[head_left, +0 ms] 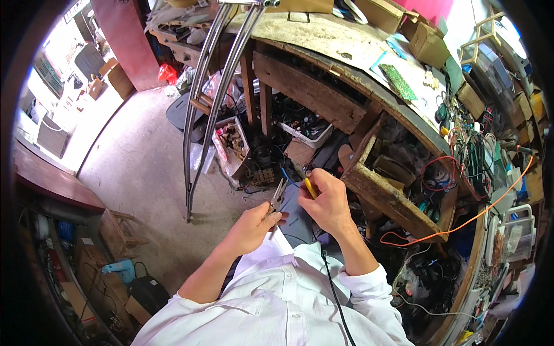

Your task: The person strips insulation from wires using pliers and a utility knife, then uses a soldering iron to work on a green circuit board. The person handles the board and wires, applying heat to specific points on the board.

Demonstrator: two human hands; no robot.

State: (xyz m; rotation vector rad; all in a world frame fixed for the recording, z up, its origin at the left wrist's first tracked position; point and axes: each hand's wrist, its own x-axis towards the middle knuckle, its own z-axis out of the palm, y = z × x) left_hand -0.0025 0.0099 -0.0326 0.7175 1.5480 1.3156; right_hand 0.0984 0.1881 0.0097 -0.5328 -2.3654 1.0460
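Observation:
My left hand (254, 225) grips small pliers (278, 195) whose jaws point up and away from me. My right hand (326, 202) is closed around a yellow-handled tool or wire end (310, 187), held close to the right of the pliers. A thin blue wire (287, 176) runs up from between the two hands. A black cable (333, 288) trails down over my white shirt from below the right hand. Both hands hover over my lap, in front of an open wooden drawer (388, 199).
A cluttered wooden workbench (323, 34) curves along the right, with a green circuit board (398, 82), cardboard boxes and tangled wires. An orange cable (461, 225) loops off the bench. Metal ladder legs (202, 109) stand to the left. Boxes of parts sit under the bench.

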